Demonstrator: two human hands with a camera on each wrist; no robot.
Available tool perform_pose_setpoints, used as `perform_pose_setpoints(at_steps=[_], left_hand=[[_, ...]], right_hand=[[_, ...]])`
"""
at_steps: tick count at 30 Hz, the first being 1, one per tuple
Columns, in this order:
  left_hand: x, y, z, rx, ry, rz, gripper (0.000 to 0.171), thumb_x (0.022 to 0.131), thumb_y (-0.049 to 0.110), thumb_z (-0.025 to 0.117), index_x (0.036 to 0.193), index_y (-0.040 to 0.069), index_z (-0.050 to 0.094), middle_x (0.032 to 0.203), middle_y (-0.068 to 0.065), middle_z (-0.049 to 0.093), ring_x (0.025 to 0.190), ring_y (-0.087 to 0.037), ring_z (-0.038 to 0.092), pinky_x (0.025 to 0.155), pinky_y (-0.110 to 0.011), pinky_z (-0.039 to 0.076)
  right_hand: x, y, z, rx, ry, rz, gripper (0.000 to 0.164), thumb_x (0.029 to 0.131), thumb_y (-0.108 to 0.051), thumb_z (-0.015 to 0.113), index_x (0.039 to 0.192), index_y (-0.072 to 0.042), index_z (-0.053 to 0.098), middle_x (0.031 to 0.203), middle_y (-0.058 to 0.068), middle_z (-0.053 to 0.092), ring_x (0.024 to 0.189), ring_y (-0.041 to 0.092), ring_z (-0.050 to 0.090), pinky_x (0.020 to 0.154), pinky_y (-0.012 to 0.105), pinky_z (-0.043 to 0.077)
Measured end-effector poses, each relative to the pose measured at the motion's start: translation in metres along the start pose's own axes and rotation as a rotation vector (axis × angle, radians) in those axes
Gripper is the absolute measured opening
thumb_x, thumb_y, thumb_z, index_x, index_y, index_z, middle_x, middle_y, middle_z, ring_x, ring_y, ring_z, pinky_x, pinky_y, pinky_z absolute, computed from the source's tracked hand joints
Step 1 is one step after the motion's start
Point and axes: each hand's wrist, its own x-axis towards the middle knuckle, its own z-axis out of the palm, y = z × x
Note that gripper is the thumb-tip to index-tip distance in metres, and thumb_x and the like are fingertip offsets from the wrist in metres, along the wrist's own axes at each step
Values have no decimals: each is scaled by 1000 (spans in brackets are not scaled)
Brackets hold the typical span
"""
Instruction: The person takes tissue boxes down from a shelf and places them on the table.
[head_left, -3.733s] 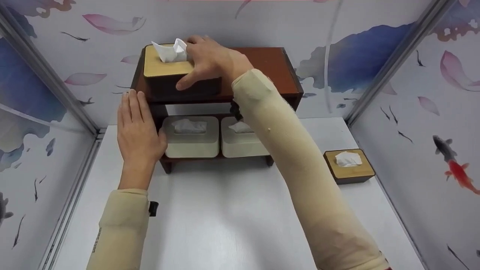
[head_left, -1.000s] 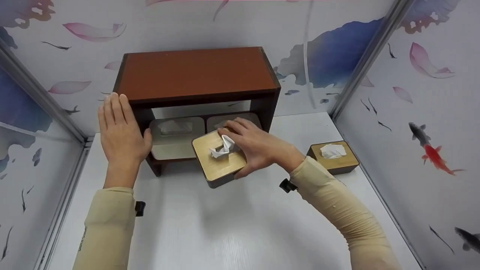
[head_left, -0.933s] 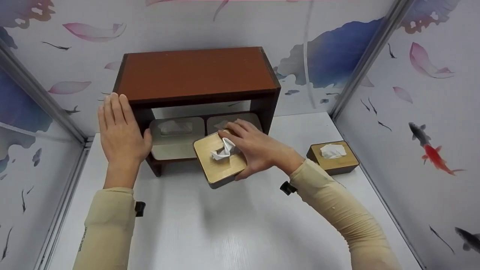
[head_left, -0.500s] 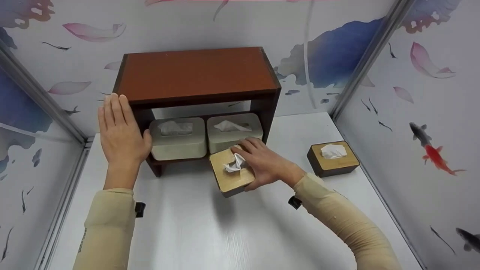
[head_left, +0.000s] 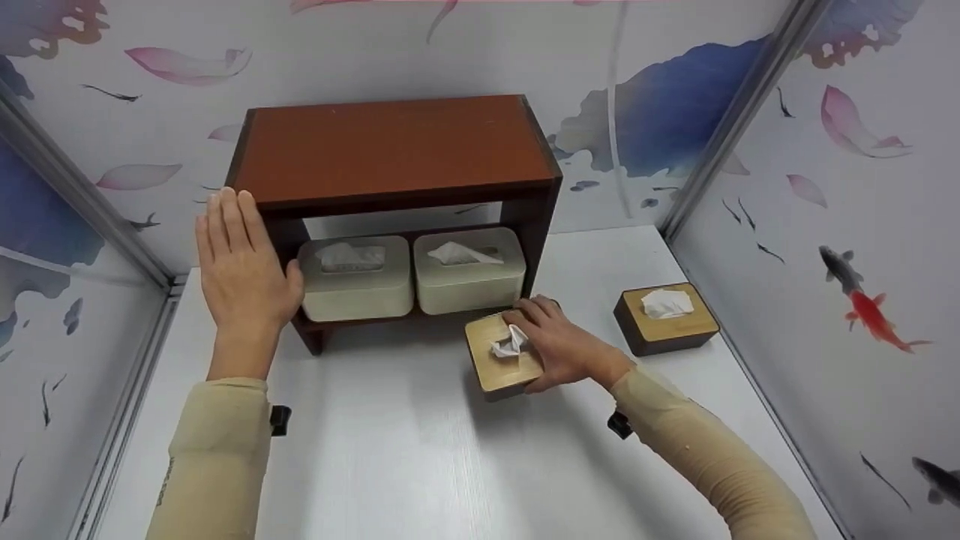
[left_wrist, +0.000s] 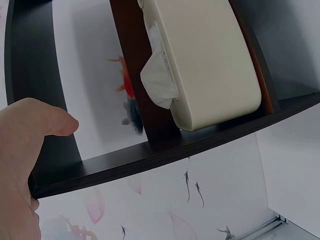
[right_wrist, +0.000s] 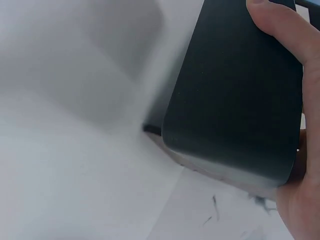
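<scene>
My right hand (head_left: 568, 346) grips a tissue box (head_left: 486, 358) with a bamboo-coloured lid and dark sides, a white tissue poking from its slot. In the right wrist view the thumb lies along the box's dark side (right_wrist: 230, 95). The box is low over the white tabletop, in front of the right end of a reddish-brown shelf (head_left: 397, 150). Straight-fingered, my left hand (head_left: 247, 277) rests against the shelf's left side panel, its thumb at the front edge. Two cream tissue boxes, a left one (head_left: 356, 296) and a right one (head_left: 471, 291), stand on the lower tier.
Another dark tissue box (head_left: 671, 330) with a wooden lid sits on the white table (head_left: 390, 465) at the right, near the side wall (head_left: 847, 225). Printed panels with fish and petals enclose the table at the back and sides.
My right hand has carried the wooden-lidded tissue box off the shelf's top, down and to the right, in front of the shelf. My left hand has stayed at the shelf's left side.
</scene>
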Motion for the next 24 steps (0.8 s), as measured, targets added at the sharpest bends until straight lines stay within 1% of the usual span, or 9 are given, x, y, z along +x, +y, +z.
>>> perform_pose_setpoints(at_steps=[4, 7, 9, 11, 17, 20, 24], left_hand=[[0, 0, 1, -5, 15, 2, 98, 90, 29, 60, 155, 3, -8, 163, -20, -3, 152, -37, 0, 125, -47, 1], [0, -1, 2, -16, 25, 4, 97, 90, 28, 60, 155, 3, -7, 163, -21, -2, 152, -37, 1, 125, -47, 2], [0, -1, 2, -23, 28, 4, 97, 90, 28, 61, 155, 3, -7, 163, -21, -2, 152, -37, 1, 125, -46, 2], [0, -1, 2, -27, 28, 3, 97, 90, 28, 61, 155, 3, -7, 163, -20, -2, 152, -37, 1, 125, -46, 2], [-1, -1, 3, -21, 21, 1, 98, 90, 28, 61, 155, 3, -8, 163, -20, -3, 152, -36, 1, 125, -46, 1], [-1, -1, 2, -18, 19, 0, 98, 90, 29, 61, 155, 3, -9, 163, -20, -3, 152, -36, 1, 125, -46, 1], [-1, -1, 2, -17, 10, -3, 99, 91, 29, 61, 155, 4, -9, 163, -20, -4, 152, -37, 0, 125, -47, 1]], right_hand=[[-12, 12, 6, 7, -7, 21, 116, 50, -59, 87, 144, -11, 38, 141, 14, 41, 130, 33, 36, 110, 54, 35], [-20, 21, 10, 8, -31, 47, 115, 51, -59, 87, 144, -12, 38, 140, 11, 41, 129, 30, 35, 110, 52, 36], [-25, 28, 11, 8, -48, 71, 115, 52, -59, 87, 145, -14, 37, 139, 9, 40, 129, 28, 35, 109, 50, 37], [-30, 34, 12, 10, -68, 105, 115, 53, -59, 87, 146, -15, 36, 140, 9, 40, 130, 29, 33, 109, 50, 37], [-45, 50, 14, 13, -105, 177, 119, 55, -55, 90, 149, -12, 32, 145, 17, 38, 135, 38, 30, 111, 58, 33], [-52, 58, 16, 9, -122, 203, 117, 56, -54, 90, 149, -11, 32, 146, 19, 37, 135, 40, 30, 109, 59, 35], [-56, 67, 19, -16, -148, 234, 116, 57, -52, 90, 149, -12, 32, 146, 19, 36, 135, 39, 29, 109, 57, 36]])
